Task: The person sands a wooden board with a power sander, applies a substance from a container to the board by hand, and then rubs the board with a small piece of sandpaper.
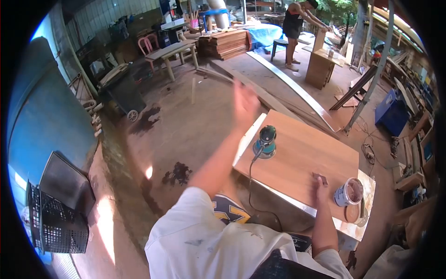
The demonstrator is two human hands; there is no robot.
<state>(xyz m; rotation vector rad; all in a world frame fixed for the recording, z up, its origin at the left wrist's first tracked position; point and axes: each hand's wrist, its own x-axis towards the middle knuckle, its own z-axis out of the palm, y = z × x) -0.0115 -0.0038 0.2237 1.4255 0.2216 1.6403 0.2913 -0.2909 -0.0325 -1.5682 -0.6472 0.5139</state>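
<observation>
My left hand (245, 103) is raised beyond the left edge of the wooden panel (297, 153), blurred by motion. Its fingers look stretched out, and I see nothing in them. Over the panel's right part, my right hand (321, 189) is closed on a small flat brown scraper (319, 178). Beside that hand, an open white tub (343, 196) of brownish paste leans on its side. A round lid (353, 213) smeared with the same colour lies by it. On the panel's left part stands a green and black sander (266, 139), its cord hanging over the near edge.
The panel rests on a white-topped worktable (299, 203). Another person (297, 25) stands at a wooden cabinet (320, 69) at the back. Long boards (274, 100) lie on the floor beyond the table. A black basket (60, 223) is at left, a blue box (391, 112) at right.
</observation>
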